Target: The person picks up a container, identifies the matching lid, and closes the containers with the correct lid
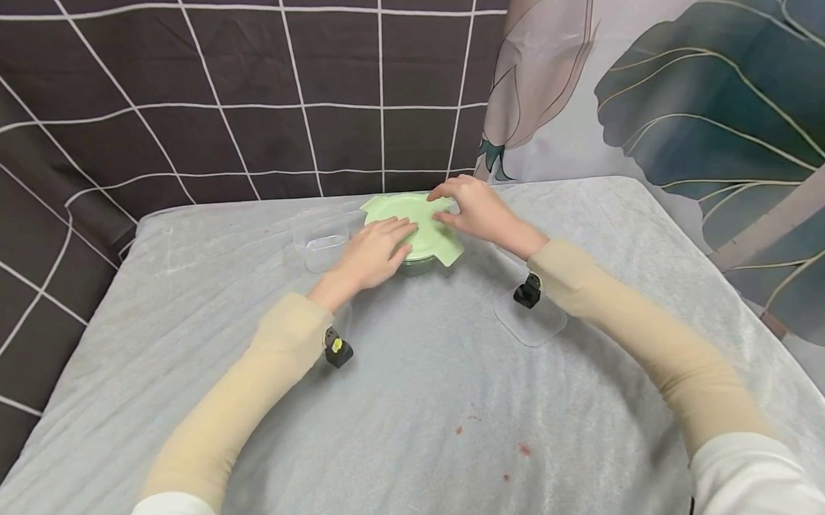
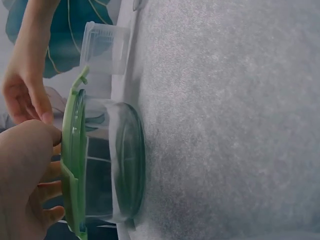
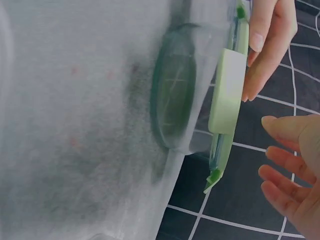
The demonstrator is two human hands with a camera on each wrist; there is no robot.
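A round glass container (image 2: 112, 165) stands near the far edge of the cloth-covered table, topped by a light green lid (image 1: 428, 229) with side flaps. One flap (image 3: 227, 92) shows at the lid's side in the right wrist view. My left hand (image 1: 373, 256) lies with extended fingers across the left part of the lid. Over the lid's right side is my right hand (image 1: 476, 207), its fingers loosely bent; the right wrist view shows it apart from the lid, holding nothing.
Left of the glass container sits a clear plastic box (image 1: 324, 243). Another clear piece (image 1: 533, 325) lies below my right wrist. A clear container (image 2: 105, 47) also shows in the left wrist view. Small reddish marks dot the grey cloth (image 1: 407, 413). A dark grid curtain (image 1: 235, 72) hangs behind.
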